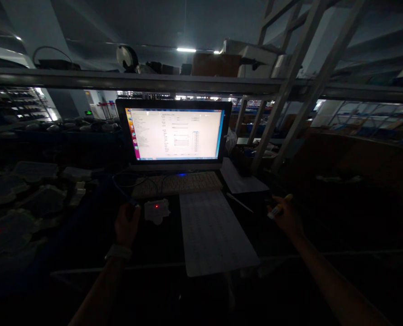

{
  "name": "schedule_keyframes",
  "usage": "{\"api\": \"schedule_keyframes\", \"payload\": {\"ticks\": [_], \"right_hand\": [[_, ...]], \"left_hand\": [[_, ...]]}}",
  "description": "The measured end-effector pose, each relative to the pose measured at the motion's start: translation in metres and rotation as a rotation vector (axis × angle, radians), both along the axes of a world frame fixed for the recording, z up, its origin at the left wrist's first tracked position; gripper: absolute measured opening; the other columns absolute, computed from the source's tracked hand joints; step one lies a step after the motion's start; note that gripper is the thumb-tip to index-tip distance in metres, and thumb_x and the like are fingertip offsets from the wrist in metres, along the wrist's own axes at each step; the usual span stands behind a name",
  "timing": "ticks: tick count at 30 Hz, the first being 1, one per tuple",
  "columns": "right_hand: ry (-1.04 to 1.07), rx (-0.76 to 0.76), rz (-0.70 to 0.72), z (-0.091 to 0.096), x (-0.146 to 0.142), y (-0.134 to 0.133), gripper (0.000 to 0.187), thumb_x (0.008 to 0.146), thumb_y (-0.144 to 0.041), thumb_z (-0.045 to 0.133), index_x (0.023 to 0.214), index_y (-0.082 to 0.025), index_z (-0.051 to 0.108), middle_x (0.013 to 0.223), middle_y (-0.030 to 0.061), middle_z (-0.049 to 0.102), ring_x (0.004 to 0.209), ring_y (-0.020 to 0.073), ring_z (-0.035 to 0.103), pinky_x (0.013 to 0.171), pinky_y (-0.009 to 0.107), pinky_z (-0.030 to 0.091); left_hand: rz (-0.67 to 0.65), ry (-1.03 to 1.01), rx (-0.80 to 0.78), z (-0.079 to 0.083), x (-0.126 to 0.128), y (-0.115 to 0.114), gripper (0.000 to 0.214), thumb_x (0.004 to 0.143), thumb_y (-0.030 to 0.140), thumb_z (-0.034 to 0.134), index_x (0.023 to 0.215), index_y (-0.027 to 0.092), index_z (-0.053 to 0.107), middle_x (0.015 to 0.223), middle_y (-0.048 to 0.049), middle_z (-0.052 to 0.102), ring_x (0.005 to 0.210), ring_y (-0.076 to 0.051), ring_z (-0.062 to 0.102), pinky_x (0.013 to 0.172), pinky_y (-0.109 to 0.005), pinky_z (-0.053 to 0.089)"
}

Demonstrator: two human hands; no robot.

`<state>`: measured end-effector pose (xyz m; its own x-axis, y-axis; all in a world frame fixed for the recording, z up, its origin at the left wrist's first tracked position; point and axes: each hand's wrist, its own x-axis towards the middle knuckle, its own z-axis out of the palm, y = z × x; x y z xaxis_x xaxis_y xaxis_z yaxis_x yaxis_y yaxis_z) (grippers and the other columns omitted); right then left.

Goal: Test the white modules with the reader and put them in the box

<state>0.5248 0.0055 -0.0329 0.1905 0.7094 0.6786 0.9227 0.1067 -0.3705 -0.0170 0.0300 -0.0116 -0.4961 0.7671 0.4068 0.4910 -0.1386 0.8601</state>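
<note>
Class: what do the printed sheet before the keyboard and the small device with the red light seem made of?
Sheet: likely paper, matt, thin and flat, with fine printed rows. Device: probably white moulded plastic, smooth shell; the dimness leaves it open.

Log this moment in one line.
left hand: beside white device | right hand: holds yellow pen | sheet: in front of keyboard | monitor: lit

Place: dim factory floor, my work station | Evidence: monitor and keyboard on my counter | steel shelf overhead carrying boxes | parts trays at left | storage racks behind
</note>
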Motion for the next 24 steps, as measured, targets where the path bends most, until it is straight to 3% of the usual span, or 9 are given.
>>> {"api": "schedule_keyframes", "payload": {"ticks": [24], "right_hand": [[0.044,0.025,-0.045,0.0034,0.0007,-0.0029,0.040,0.077,-0.051,0.049,0.103,-0.023,0.058,0.104,0.0116,0.067,0.095,0.0322,0.063,0.078,0.048,0.051]], "left_hand": [[-0.034,-0.076,0.070,-0.0067,0.0023,0.0017,0.047,0.064,0.059,0.055,0.089,0.019,0.056,0.083,-0.0091,0.068,0.077,-0.025,0.065,0.070,-0.039,0.053]]}}
